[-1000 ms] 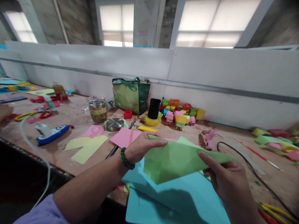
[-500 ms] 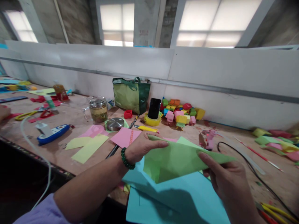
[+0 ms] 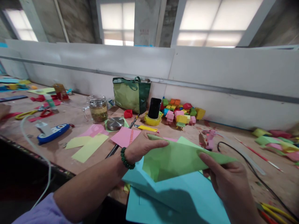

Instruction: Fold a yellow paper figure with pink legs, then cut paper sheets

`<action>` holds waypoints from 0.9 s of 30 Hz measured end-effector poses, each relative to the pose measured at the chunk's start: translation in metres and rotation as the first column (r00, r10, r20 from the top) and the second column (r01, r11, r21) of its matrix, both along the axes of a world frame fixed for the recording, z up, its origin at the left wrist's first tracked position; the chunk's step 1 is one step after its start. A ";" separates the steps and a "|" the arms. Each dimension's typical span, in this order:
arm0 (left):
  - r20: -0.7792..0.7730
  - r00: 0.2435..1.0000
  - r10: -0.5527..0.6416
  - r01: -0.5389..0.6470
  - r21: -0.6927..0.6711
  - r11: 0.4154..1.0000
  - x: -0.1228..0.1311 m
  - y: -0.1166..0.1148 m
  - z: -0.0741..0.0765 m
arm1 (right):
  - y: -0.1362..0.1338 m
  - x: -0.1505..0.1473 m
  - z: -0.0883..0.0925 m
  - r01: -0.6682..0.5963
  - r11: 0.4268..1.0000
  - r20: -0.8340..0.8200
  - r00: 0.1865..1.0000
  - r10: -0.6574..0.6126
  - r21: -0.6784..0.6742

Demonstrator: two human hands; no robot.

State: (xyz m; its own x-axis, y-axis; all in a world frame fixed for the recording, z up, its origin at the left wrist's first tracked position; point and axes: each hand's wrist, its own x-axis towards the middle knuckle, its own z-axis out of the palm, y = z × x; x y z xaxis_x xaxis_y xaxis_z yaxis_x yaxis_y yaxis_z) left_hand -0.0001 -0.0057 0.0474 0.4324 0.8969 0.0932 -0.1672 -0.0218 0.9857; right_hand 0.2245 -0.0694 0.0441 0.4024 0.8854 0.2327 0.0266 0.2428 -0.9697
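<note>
A folded sheet of green paper (image 3: 179, 160) is stretched between my two hands, above large light blue sheets (image 3: 170, 199). My left hand (image 3: 146, 144), with a green bead bracelet at the wrist, pinches the paper's upper left edge, thumb on top. Farther right, my right hand (image 3: 225, 174) grips the paper near its pointed right end, thumb on the near face. Its other fingers are partly hidden behind the paper. Another light green sheet (image 3: 187, 141) shows behind the held one. Pink paper (image 3: 121, 137) lies beyond my left wrist.
A glass mug (image 3: 98, 110) with liquid, a metal lid (image 3: 115, 123), a yellow cutter (image 3: 147, 128) and a phone (image 3: 154, 108) stand or lie beyond my hands. Colourful folded paper blocks (image 3: 181, 112) are behind. Scissors handles (image 3: 275, 211) lie lower right. Another person's hand (image 3: 4, 110) shows far left.
The lower left part of the green paper has shifted very slightly. Both hands keep nearly the same place and hold.
</note>
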 end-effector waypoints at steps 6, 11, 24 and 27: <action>0.008 1.000 0.006 -0.007 0.026 1.000 0.000 -0.004 0.007 | -0.002 0.000 0.001 -0.007 1.000 0.031 0.999 0.007 0.005; -0.049 0.995 0.083 -0.080 0.043 0.996 -0.003 -0.005 0.007 | -0.003 0.001 -0.003 -0.057 0.996 0.055 0.997 0.054 0.062; -0.089 0.977 0.193 -0.177 0.158 0.971 -0.010 -0.004 0.006 | -0.004 0.012 0.004 -0.009 0.978 0.073 0.997 -0.007 0.208; -0.087 0.974 0.210 -0.194 0.167 0.967 -0.011 -0.003 0.006 | -0.005 0.013 0.006 -0.001 0.978 0.075 0.997 -0.015 0.209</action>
